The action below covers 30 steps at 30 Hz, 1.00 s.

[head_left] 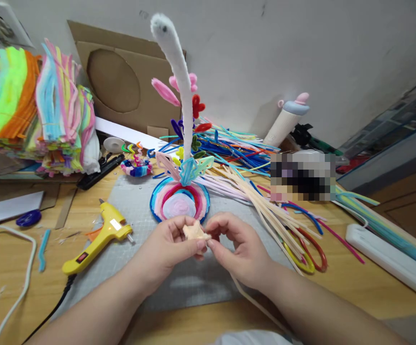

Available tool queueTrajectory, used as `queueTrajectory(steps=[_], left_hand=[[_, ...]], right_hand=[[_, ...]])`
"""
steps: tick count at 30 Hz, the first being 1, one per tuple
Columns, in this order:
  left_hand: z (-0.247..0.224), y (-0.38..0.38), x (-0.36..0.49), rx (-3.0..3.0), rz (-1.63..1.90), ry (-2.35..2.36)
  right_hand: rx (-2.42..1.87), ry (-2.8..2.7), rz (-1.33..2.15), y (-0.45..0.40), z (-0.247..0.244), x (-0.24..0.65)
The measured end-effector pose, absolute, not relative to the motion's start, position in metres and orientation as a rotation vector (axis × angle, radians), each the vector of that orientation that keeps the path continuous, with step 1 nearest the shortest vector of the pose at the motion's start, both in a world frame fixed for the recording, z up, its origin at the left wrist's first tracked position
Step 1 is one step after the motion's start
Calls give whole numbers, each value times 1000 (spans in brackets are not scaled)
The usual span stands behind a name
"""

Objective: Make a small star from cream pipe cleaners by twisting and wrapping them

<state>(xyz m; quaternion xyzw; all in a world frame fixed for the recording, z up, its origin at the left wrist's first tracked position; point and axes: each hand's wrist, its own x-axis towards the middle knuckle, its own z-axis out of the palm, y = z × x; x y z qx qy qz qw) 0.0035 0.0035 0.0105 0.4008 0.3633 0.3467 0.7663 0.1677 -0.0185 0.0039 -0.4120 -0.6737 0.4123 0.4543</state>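
Observation:
Between thumb and fingers, my left hand (168, 247) holds a small cream star-shaped piece (195, 231) of bent pipe cleaner. My right hand (246, 249) pinches the cream pipe cleaner at the right tip of the star. A long cream tail (253, 303) hangs below my right hand toward the table's near edge. Just beyond my hands stands a round base (179, 203) coiled in blue, pink and white. From it rises a tall white fuzzy stem (186, 110) with colourful petals and loops around it.
A yellow hot glue gun (102, 237) lies left on the grey mat (179, 292). Loose cream pipe cleaners (269, 206) and red-handled scissors (317, 254) are at right, near a white power strip (391, 261). Bundled pipe cleaners (10, 96) stand at back left, beside cardboard (146, 72).

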Motion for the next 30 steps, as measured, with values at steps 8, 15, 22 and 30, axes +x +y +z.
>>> queueTrajectory(steps=[8, 15, 22, 30], left_hand=[[14, 5, 1, 838, 682, 750], [13, 5, 0, 773, 633, 698], [12, 6, -2, 779, 675, 676], [11, 4, -1, 869, 660, 733]], right_hand=[[-1023, -1801, 1028, -16, 8, 173], [-1030, -1815, 1000, -18, 3, 171], [-1052, -1782, 986, -16, 1, 172], [-938, -1739, 1147, -16, -1, 170]])
